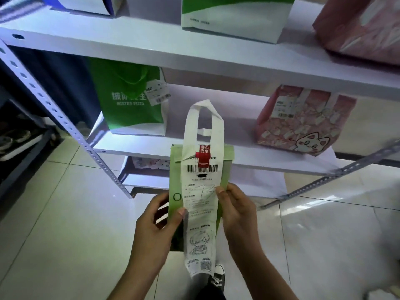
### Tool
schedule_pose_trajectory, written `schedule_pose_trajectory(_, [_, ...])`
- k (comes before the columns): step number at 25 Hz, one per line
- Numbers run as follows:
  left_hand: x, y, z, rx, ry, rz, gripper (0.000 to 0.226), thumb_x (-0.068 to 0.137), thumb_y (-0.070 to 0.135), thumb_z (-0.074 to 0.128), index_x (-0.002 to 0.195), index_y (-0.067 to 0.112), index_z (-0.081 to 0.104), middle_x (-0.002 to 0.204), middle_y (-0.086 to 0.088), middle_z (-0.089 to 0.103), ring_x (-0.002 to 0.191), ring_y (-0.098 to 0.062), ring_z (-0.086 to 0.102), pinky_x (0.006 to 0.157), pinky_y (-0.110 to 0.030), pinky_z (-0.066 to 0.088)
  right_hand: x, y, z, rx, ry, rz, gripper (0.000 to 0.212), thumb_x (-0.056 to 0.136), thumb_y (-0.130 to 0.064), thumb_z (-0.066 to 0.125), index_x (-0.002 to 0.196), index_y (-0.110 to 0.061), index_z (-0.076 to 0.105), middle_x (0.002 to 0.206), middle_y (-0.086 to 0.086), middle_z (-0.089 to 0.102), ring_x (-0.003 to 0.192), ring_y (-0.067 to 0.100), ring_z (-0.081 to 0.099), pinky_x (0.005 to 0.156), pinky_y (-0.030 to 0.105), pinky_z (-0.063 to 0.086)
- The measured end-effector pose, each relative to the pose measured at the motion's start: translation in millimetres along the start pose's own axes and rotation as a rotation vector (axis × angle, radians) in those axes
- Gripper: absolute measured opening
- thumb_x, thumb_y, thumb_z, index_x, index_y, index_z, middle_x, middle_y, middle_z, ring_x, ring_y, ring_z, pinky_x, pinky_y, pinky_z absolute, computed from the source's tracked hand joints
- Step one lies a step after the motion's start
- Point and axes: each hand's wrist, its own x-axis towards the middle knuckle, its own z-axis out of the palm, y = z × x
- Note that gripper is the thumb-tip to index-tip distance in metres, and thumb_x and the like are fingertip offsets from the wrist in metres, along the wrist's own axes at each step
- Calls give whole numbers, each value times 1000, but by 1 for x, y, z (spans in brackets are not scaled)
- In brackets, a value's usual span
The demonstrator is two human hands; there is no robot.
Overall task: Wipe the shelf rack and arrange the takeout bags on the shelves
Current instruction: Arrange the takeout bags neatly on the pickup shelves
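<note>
Two bare forearms, no sleeves in view, no watch or bracelet. Left hand and right hand both bare, ungloved, no rings visible; fingers short-nailed, nails plain and unpainted. Below the right hand, a dark trouser leg at the bottom edge, and just beside it a black canvas shoe with white laces and a white rubber toe cap.
</note>
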Motion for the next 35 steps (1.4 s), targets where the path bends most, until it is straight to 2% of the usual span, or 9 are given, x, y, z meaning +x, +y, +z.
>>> schedule_pose_trajectory(7, [106, 37, 53, 7, -130, 244, 36, 100, 4, 54, 116, 34, 65, 107, 23, 73, 98, 4, 68, 62, -9, 54, 131, -31, -8, 167, 120, -53, 16, 99, -15, 60, 95, -17, 75, 95, 1, 79, 84, 16, 76, 73, 31, 60])
schedule_pose_trajectory(12, [172, 36, 87, -36, -122, 316, 39, 97, -5, 49, 121, 24, 62, 109, 18, 74, 103, 2, 68, 79, -12, 53, 197, -33, -19, 166, 118, -134, 12, 97, -18, 62, 102, -13, 72, 93, 1, 79, 86, 16, 76, 75, 30, 61])
schedule_pose_trajectory(15, [207, 22, 99, -44, -126, 354, 42, 97, -5, 44, 123, 24, 62, 114, 13, 73, 109, -6, 67, 87, -25, 55, 223, -24, -22, 199, 67, -142, 12, 97, -16, 58, 98, -19, 70, 89, -2, 79, 81, 13, 76, 67, 24, 59])
schedule_pose_trajectory(18, [234, 12, 108, -82, -140, 428, 41, 97, -1, 43, 117, 27, 65, 115, 8, 73, 109, -13, 67, 93, -35, 53, 249, -13, -26, 264, 37, -215, 22, 99, -9, 51, 101, -20, 71, 92, -2, 79, 83, 13, 75, 74, 33, 61])
schedule_pose_trajectory(21, [251, 8, 115, -110, -159, 497, 38, 97, 1, 44, 119, 25, 64, 116, 6, 73, 108, -12, 67, 91, -32, 53, 264, -2, -31, 246, 49, -290, 25, 99, -9, 52, 105, -25, 71, 104, -3, 78, 99, 15, 73, 89, 40, 60])
schedule_pose_trajectory(25, [265, -24, 110, -60, -168, 599, 34, 98, 2, 44, 116, 24, 62, 102, 18, 73, 96, 2, 67, 83, -19, 53, 266, 40, -30, 156, -15, -394, 19, 99, -10, 53, 110, -17, 67, 99, -1, 76, 84, 9, 74, 66, 22, 56])
schedule_pose_trajectory(30, [283, -78, 90, -30, -226, 644, 41, 101, 2, 41, 139, 8, 53, 133, -6, 64, 120, -17, 64, 102, -31, 53, 264, 95, -34, 176, 23, -488, 18, 96, -7, 57, 110, -7, 67, 106, 12, 77, 95, 26, 75, 85, 42, 61])
schedule_pose_trajectory(32, [279, -93, 87, -62, -264, 645, 42, 100, -6, 36, 135, 3, 56, 129, -11, 66, 117, -19, 66, 98, -31, 55, 262, 111, -33, 140, 53, -496, 18, 95, -5, 57, 109, -7, 70, 107, 12, 77, 98, 27, 75, 90, 44, 59])
schedule_pose_trajectory(35, [271, -99, 87, -31, -279, 636, 43, 99, -8, 34, 131, 6, 60, 123, -6, 69, 109, -11, 69, 89, -22, 56, 256, 121, -35, 73, 97, -484, 21, 93, -8, 60, 110, -11, 72, 110, 6, 77, 103, 22, 73, 94, 40, 56])
